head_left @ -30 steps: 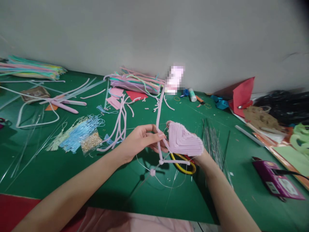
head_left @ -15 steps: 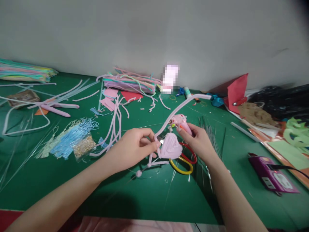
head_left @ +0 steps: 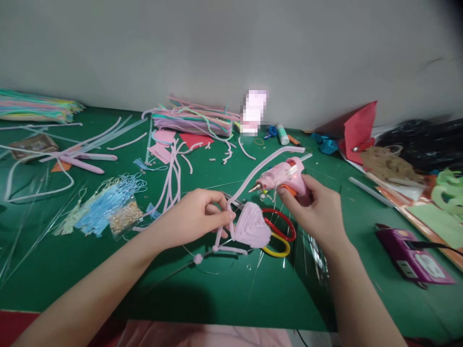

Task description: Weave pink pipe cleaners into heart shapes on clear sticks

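Observation:
Pinched in my left hand (head_left: pixel 204 217) is a pink pipe cleaner (head_left: pixel 264 164) whose free end arches up and to the right. It joins a pink heart (head_left: pixel 253 225) made of coiled pipe cleaner, beside my fingertips. Below the heart, a thin stem carries short pink pieces and a small pink ball (head_left: pixel 197 259). My right hand (head_left: pixel 314 202) grips a pink hot glue gun (head_left: pixel 284 177), its metal nozzle pointing left, above the heart and apart from it. Scissors (head_left: pixel 280 226) with red and yellow handles lie behind the heart, partly hidden.
Left of my hand lie blue tassels (head_left: pixel 104 205) and a bag of small gold beads (head_left: pixel 126 218). Pipe cleaner bundles (head_left: pixel 193 120) rest along the wall. At right are thin wires (head_left: pixel 318 255), a purple power strip (head_left: pixel 412 255) and a red paper piece (head_left: pixel 360 130).
My right hand has moved the glue gun right and slightly up, away from the heart, so its nozzle now shows. My left hand, still pinching, has shifted slightly left with the heart.

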`<state>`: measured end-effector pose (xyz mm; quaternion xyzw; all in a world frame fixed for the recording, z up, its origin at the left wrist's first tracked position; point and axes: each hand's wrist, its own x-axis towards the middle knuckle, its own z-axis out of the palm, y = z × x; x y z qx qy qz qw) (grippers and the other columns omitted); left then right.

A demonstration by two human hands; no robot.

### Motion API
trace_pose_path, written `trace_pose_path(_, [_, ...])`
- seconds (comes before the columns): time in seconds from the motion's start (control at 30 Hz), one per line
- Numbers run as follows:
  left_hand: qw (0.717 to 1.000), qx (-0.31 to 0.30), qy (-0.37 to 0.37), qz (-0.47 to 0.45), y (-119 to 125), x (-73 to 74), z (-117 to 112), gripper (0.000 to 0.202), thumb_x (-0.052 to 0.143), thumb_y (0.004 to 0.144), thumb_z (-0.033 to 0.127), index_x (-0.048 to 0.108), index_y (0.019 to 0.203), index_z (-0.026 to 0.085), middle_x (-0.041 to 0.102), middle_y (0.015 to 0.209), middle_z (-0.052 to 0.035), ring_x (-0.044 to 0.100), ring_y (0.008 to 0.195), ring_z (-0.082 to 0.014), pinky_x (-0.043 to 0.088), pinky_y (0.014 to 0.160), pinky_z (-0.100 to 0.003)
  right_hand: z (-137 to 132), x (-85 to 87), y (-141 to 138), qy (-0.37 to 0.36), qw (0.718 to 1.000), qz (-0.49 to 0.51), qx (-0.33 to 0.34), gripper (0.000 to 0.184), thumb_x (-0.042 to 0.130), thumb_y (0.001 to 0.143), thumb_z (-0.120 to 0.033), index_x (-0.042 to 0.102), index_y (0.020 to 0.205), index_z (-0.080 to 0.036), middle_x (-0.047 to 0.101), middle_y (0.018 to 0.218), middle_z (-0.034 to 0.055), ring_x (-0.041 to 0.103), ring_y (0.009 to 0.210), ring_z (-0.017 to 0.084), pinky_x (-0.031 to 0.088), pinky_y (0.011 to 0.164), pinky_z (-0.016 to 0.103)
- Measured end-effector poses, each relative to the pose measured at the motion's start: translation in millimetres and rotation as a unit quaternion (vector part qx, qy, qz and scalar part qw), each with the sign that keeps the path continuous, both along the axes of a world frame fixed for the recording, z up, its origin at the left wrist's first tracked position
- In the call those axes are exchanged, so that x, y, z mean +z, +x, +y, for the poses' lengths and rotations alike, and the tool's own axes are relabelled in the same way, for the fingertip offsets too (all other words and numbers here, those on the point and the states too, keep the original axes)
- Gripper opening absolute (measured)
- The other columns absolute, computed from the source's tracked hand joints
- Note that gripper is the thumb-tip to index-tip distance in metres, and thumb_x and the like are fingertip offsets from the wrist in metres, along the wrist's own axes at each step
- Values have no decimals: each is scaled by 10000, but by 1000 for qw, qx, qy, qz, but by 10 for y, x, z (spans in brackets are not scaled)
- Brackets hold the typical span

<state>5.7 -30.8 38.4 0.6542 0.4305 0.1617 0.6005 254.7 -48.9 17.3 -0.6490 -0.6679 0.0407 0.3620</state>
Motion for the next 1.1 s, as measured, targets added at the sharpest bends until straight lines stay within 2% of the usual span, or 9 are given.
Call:
trace_pose_path(0.3, [1000, -2, -1, 21, 9, -49, 29, 205, 561, 847, 367, 580, 750, 188, 741, 684, -34, 712, 680, -192, 487, 646, -261, -56, 4, 10, 62, 994, -88, 9, 316, 599, 792, -346, 357, 621, -237, 348, 494, -54, 363, 464, 116, 280, 486, 275])
trace_pose_path(0.43, [1000, 3, -3, 24, 16, -52, 29, 207, 562, 844, 358, 580, 735, 184, 739, 678, -38, 715, 685, -194, 486, 643, -258, -83, -6, 25, 116, 983, -141, 13, 223, 600, 789, -315, 427, 673, -238, 387, 522, -33, 429, 511, 145, 288, 503, 289])
trace_pose_path(0.53, [1000, 10, -12, 18, 25, -37, 28, 172, 579, 829, 315, 572, 722, 180, 730, 648, -31, 715, 675, -186, 484, 636, -244, -115, -10, 51, 149, 971, -185, 1, 125, 600, 779, -317, 513, 787, -227, 452, 559, -8, 481, 557, 171, 296, 508, 295])
trace_pose_path(0.67, [1000, 14, -14, 16, 31, -25, 36, 145, 589, 815, 282, 575, 717, 177, 724, 630, -20, 709, 657, -173, 479, 625, -231, -155, 7, 83, 177, 950, -255, -19, 192, 593, 787, -366, 541, 893, -215, 528, 609, 13, 503, 557, 170, 300, 481, 285])
trace_pose_path(0.83, [1000, 11, -17, 20, 34, -30, 48, 132, 590, 808, 272, 584, 721, 173, 725, 634, -16, 709, 661, -168, 478, 623, -226, -164, 43, 68, 231, 923, -306, -12, 250, 640, 765, -356, 551, 917, -178, 535, 594, -6, 501, 515, 149, 317, 443, 259])
trace_pose_path(1.1, [999, 12, -11, 33, 37, -26, 43, 141, 588, 814, 281, 586, 722, 173, 725, 631, -16, 711, 670, -167, 473, 623, -223, -187, 60, 49, 227, 918, -326, -9, 230, 635, 776, -341, 566, 904, -163, 530, 585, -3, 488, 509, 143, 306, 437, 255])
